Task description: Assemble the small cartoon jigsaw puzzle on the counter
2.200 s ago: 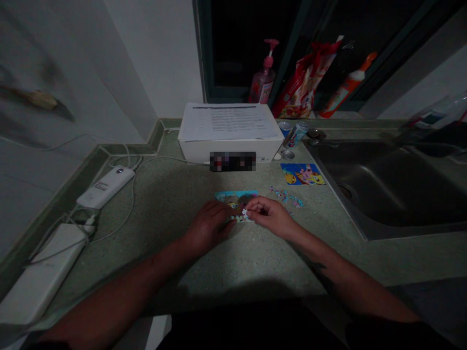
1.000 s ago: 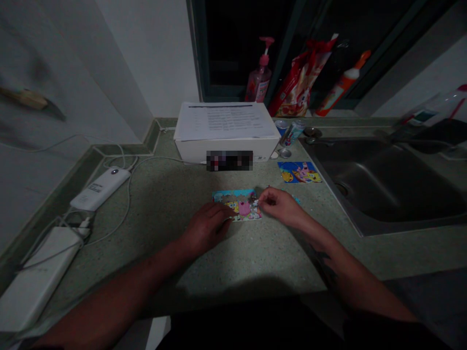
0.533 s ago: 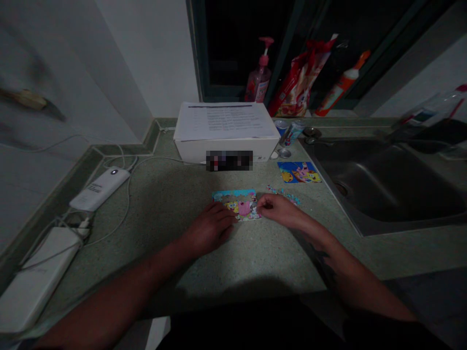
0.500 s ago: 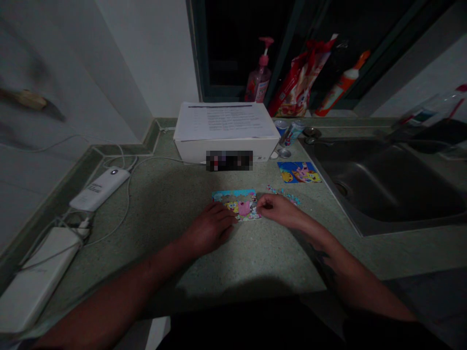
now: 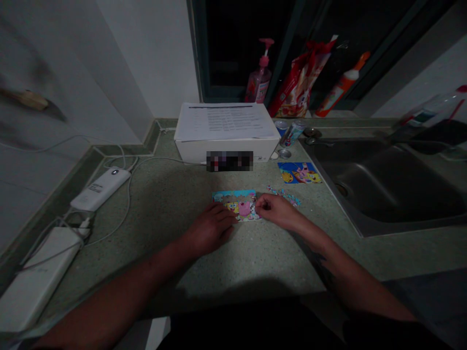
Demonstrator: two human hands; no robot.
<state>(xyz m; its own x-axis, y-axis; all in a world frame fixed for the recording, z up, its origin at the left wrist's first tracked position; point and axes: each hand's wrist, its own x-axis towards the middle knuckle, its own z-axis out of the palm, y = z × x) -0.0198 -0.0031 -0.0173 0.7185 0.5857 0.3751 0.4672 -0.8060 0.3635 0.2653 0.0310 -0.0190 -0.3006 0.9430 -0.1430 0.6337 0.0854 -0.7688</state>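
Note:
A partly filled cartoon jigsaw puzzle (image 5: 245, 209) lies on the counter, with a bare gap below its blue top strip. My left hand (image 5: 215, 227) rests flat over its lower left corner, fingers stretched out. At the right edge, my right hand (image 5: 275, 209) has thumb and forefinger pinched together; whatever is between them is too small to make out. Behind that hand, loose puzzle pieces (image 5: 290, 197) lie in a small heap, partly hidden by it. A blue cartoon picture card (image 5: 299, 173) lies farther back, beside the sink.
A white box (image 5: 226, 146) with a printed sheet on top stands at the back. Cans (image 5: 293, 133) are to its right, then a steel sink (image 5: 386, 180). Two white power banks (image 5: 100, 188) with cables lie at left. A pump bottle (image 5: 259, 80) stands by the window.
My right hand has shifted very slightly left at the puzzle's right edge, still pinched. My left hand stays in place.

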